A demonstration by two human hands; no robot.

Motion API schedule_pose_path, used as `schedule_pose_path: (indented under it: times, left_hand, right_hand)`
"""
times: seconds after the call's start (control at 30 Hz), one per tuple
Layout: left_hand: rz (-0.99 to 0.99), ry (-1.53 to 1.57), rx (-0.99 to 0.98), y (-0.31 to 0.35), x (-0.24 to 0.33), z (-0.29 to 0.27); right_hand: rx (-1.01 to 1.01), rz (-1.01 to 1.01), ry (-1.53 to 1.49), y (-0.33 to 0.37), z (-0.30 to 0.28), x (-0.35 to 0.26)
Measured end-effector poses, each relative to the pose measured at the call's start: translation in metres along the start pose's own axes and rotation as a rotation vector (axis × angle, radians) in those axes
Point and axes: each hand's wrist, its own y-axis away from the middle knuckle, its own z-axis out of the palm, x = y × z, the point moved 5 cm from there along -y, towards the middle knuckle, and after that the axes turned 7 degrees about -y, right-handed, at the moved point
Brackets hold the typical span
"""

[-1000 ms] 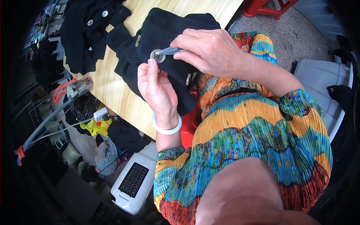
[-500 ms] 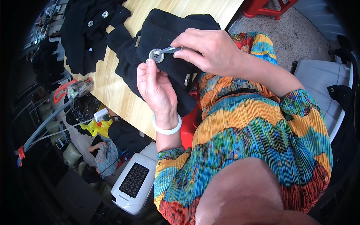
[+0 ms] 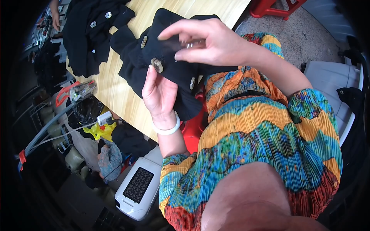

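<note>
A black garment (image 3: 135,65) with large brownish buttons lies bunched over the table edge in front of me. My left hand (image 3: 160,94), white bangle at the wrist, has its thumb against one button (image 3: 157,65), which stands tilted on edge; the fingertips behind are hidden. Just right of that button is my right hand (image 3: 210,44), thumb and forefinger spread apart. Its other fingers curl round thread snips (image 3: 189,45), a blurred metal part of which shows in the palm. Two more buttons show, an upper one (image 3: 144,41) and one at the right (image 3: 192,83).
Another black garment (image 3: 86,34) with pale buttons lies on the wooden table (image 3: 115,104) at the left. A clear container (image 3: 83,89) sits at the table's left edge. Below are a yellow bag (image 3: 101,131) and a person in a patterned top (image 3: 110,159). Another person's hand (image 3: 56,19) shows top left.
The snips' blades have left the button and swung back into my right palm as its thumb and forefinger spread. The button has tipped from face-up onto its edge. Another person's hand has appeared top left.
</note>
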Motion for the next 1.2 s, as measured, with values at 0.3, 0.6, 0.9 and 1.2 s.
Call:
schedule_pose_path:
  times: [0.3, 0.6, 0.9, 1.2]
  left_hand:
    - [0.082, -0.338, -0.067, 0.000, 0.004, -0.004]
    - [0.086, -0.102, -0.084, 0.003, 0.001, -0.007]
    - [0.167, -0.079, -0.052, -0.001, -0.001, -0.007]
    - [0.165, 0.044, -0.151, -0.002, -0.009, 0.001]
  right_hand:
    - [0.087, -0.400, 0.383, -0.001, 0.014, 0.000]
    - [0.261, 0.067, 0.243, -0.010, -0.030, 0.001]
    - [0.103, 0.106, -0.127, 0.034, 0.017, -0.002]
    - [0.130, 0.053, -0.106, 0.034, 0.028, 0.003]
